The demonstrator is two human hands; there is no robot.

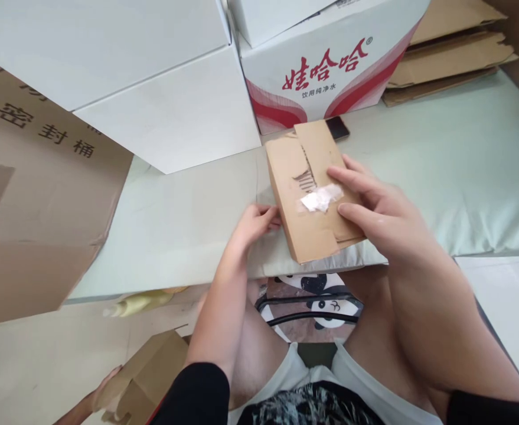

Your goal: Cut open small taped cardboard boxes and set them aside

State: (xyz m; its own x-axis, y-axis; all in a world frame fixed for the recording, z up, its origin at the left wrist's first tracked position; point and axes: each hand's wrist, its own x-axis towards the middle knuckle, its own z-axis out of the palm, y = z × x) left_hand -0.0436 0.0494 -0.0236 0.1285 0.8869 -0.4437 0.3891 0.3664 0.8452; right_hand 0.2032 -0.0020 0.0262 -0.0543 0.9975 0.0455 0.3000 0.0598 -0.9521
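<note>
A small brown cardboard box [286,206] sits at the front of the pale green covered table [188,236]. On its top are dark printed marks and a crumpled whitish piece of tape [321,198]. My right hand [374,206] grips the box from the right, with the thumb and a finger pressed on the top flap. At the left side, my left hand [259,224] has its fingers curled against the lower edge; the fingertips are partly hidden there. Behind the box lies a dark phone [338,128], partly covered by it.
White cartons [175,112] and a red-and-white water carton [330,77] line the back. Flattened cardboard [454,59] lies back right. A large brown carton [42,195] stands left. Below left, another person's hand [104,381] holds an opened cardboard box [148,372].
</note>
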